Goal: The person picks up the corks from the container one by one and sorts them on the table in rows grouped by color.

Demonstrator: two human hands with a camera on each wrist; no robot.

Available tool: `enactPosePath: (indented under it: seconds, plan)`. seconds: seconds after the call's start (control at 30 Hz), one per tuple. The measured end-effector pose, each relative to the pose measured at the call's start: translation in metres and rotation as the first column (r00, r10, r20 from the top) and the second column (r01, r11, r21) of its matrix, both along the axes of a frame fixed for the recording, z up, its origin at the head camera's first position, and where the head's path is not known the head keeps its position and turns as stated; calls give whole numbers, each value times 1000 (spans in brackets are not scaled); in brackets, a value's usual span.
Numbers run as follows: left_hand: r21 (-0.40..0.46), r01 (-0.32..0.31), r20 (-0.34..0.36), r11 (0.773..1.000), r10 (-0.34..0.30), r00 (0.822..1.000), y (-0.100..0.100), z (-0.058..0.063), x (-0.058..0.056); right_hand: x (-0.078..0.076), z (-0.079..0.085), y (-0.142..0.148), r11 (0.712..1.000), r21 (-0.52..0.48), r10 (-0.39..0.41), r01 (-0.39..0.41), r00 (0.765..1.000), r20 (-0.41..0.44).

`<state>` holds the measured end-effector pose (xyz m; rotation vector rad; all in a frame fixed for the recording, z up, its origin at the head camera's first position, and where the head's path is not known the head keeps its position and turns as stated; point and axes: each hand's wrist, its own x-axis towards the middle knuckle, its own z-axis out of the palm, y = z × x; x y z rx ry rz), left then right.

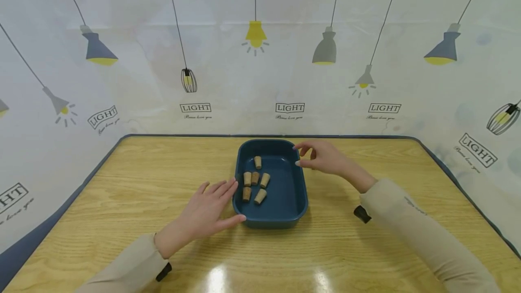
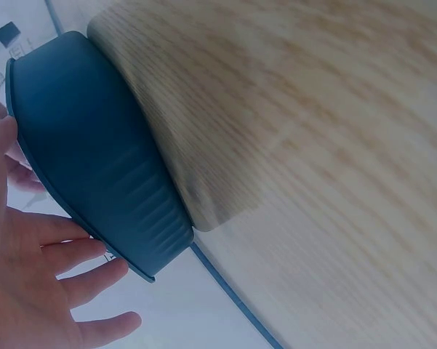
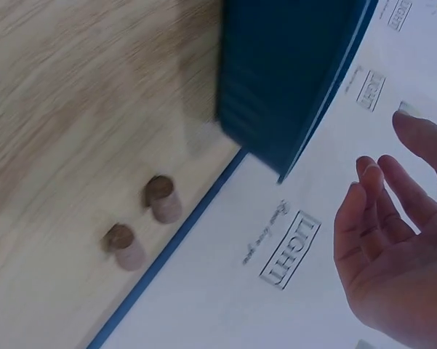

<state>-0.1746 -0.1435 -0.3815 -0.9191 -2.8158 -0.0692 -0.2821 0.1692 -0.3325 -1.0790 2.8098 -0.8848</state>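
A deep blue rectangular bin [image 1: 278, 217] sits on the table with several tapered corks [image 1: 260, 196] inside, mostly toward its left side. My left hand [image 1: 205, 211] spreads its straight fingers at the bin's left rim, and the left wrist view has that hand's fingers [image 2: 87, 283] beside the bin's outer wall [image 2: 94, 138]. At the right rim is my right hand [image 1: 321, 157], its thumb and index finger apart, the other fingers loosely bent. No object shows in the right hand [image 3: 393, 240] in its wrist view.
Two more corks, one nearer the bin [image 3: 163, 198] and another beside it [image 3: 125, 247], stand on the table near its far edge in the right wrist view. Behind the wooden table [image 1: 163, 166] rises a white backdrop [image 1: 228, 71] printed with lamps.
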Motion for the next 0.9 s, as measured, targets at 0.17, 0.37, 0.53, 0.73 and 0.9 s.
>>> enactPosePath:
  seconds: [0.17, 0.37, 0.53, 0.73, 0.9]
  plan:
    - [-6, -2, 2, 1000, 2, 1000, 0, -1, 0, 4, 9, -17, 1000, 11, 24, -24, 999, 29]
    - [-18, -9, -4, 1000, 9, 1000, 1, 0, -1, 5, 23, -37, 998, -16, 61, -60, 993, 100]
    - [-13, -9, 8, 1000, 9, 1000, 1, 0, -1, 3, 34, -54, 997, -16, 72, -70, 992, 108]
    - [-16, -11, 18, 1000, 11, 1000, 1, 1, -1, -6, 43, -72, 1000, 11, 24, -26, 989, 145]
    - [-16, -8, 16, 1000, 9, 1000, 1, 1, -1, -15, 40, -88, 1000, 14, -31, 28, 958, 284]
